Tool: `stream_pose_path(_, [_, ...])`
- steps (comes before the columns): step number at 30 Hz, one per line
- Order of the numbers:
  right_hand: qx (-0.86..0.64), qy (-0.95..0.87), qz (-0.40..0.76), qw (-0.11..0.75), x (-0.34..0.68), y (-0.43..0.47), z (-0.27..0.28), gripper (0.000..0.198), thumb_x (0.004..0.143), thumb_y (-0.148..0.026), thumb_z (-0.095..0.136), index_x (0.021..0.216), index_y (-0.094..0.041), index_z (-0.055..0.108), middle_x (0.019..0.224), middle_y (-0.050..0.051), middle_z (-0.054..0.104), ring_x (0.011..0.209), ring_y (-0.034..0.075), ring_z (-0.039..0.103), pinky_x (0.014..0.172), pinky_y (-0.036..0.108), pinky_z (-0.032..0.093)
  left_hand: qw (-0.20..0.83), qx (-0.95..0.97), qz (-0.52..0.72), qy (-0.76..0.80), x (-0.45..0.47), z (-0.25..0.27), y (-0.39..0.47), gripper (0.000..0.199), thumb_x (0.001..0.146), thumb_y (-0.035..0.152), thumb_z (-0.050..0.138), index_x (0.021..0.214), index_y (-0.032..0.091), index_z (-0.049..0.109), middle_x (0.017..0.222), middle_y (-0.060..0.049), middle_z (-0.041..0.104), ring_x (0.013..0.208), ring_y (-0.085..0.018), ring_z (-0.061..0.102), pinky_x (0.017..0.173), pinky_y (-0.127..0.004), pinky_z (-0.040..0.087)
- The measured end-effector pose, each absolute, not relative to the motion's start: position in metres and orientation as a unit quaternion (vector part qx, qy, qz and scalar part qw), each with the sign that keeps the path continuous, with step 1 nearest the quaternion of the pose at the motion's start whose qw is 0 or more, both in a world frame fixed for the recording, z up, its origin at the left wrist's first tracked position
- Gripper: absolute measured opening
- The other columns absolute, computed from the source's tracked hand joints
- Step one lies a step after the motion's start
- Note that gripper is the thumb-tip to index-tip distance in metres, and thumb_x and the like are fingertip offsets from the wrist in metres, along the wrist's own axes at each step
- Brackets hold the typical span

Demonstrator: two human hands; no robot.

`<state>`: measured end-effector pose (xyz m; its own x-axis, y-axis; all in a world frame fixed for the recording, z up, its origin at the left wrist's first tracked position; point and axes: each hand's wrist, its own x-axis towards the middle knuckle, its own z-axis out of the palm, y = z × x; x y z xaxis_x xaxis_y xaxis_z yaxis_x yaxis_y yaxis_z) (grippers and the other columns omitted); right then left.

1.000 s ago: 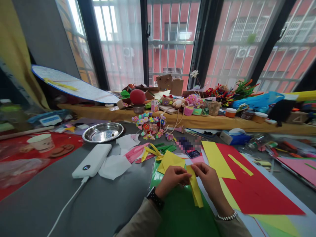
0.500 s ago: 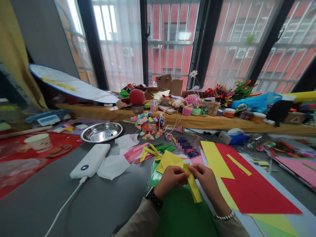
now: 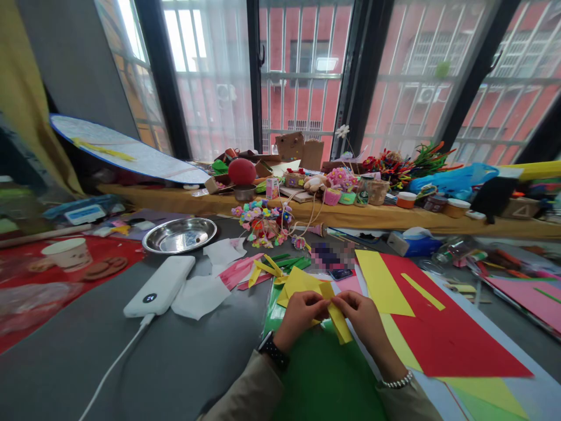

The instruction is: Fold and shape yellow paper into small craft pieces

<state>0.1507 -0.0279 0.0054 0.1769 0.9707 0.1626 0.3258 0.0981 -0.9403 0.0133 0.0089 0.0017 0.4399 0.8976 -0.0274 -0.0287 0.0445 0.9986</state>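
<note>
The person's left hand [image 3: 301,313] and right hand [image 3: 364,316] meet over the green sheet [image 3: 324,380] at the near edge of the desk [image 3: 184,362], both with fingers closed in a pinch on the top end of a yellow paper strip [image 3: 338,318] that hangs down and to the right between them. The strip looks folded lengthwise, though the crease itself is too small to make out. To crease it cleanly, the two pinches should stay close together, the edges aligned before pressing, and the thumbs should run along the fold instead of tugging the thin paper apart.
</note>
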Motion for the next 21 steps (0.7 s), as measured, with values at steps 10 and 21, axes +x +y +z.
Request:
stream_pose_path(10, [-0.553,-0.537,0.401,0.495,0.1508,-0.0268,0.0041,0.028,0.062,-0.042,0.057,0.065,-0.014,0.059,0.059,0.002,0.059,0.056,0.015,0.052,0.049,0.022,0.038,0.594,0.556,0.445,0.375,0.0107,0.0081,0.0094,0.026,0.057,0.036,0.061,0.06,0.01,0.058,0.052,-0.003,0.059,0.05,-0.012,0.054,0.052,-0.022,0.043])
stream_pose_path(21, [-0.545,-0.527,0.423,0.496,0.1475,-0.0281,0.0073,0.027,0.062,-0.04,0.057,0.066,-0.013,0.059,0.058,0.001,0.057,0.054,0.013,0.05,0.048,0.02,0.037,0.581,0.553,0.466,0.375,0.0102,0.006,0.0101,0.025,0.057,0.035,0.061,0.059,0.011,0.058,0.051,-0.002,0.058,0.049,-0.012,0.053,0.051,-0.021,0.042])
